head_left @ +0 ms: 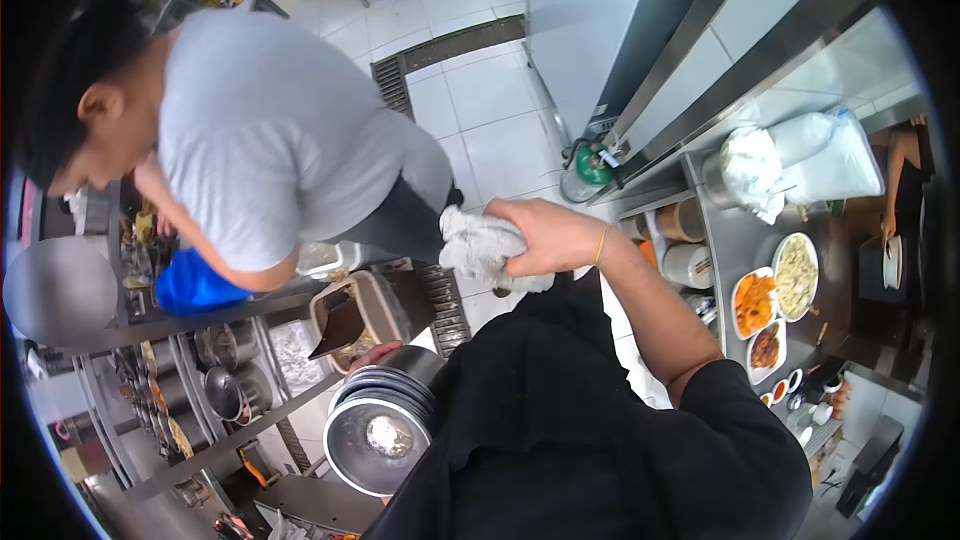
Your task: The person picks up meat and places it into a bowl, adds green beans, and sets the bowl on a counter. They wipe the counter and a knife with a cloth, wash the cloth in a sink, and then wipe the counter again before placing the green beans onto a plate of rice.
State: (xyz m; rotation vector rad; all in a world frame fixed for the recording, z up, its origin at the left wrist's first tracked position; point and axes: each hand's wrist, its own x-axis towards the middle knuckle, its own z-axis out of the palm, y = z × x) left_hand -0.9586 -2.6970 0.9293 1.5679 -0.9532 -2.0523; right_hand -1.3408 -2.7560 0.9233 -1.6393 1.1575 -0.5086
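My right hand (pixel 552 237), with a thin yellow band at the wrist, is closed around a crumpled whitish cloth (pixel 485 248) in front of my body. Low on the left, a stack of metal bowls (pixel 378 440) rests close against my black clothing, the top bowl's opening facing up toward me. Part of my left hand (pixel 374 356) shows at the far side of this stack, gripping it; most of that hand is hidden behind the bowls. Just beyond them stands a beige bin (pixel 378 302) with a brown flap or board in it.
A person in a grey shirt (pixel 270 130) bends over the counter at left, near a blue basin (pixel 195 282). Metal racks hold pans (pixel 223 395). On the right counter are food platters (pixel 797 277) and plastic bags (pixel 830 155). A green cylinder (pixel 590 170) stands on the floor.
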